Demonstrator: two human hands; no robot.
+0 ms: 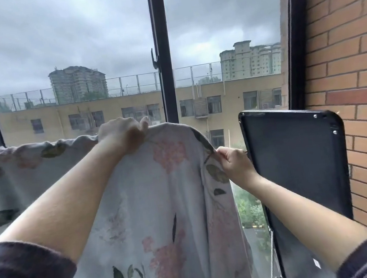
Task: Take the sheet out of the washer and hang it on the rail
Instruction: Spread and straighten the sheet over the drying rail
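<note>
Head view, and the sheet point(162, 199) is out of the washer and hanging over the rail in front of the window, its floral face dropping towards the camera. The rail itself is hiding under the cloth, so its line is only showing in the top fold. That fold is running left to right, bunching in ripples out to the left edge of the picture and rising to a hump in the middle. The left hand point(120, 135) is sitting on that hump, fingers curling over the fold and gripping it, thumb sticking up behind. The right hand point(235, 162) is working lower and to the right, fingers closing in a pinch on the sheet's right-hand edge, where the cloth is turning down. So the free edge is lying at the right hand and the slack is lying to the left of the left hand. I'm reading this as spreading: the right hand is the one placed to draw the edge rightwards. Room there is looking tight, with a black panel point(297, 171) standing just beside the right knuckles and the brick wall point(354, 71) close behind it. To the left, the fold is offering far more length.
</note>
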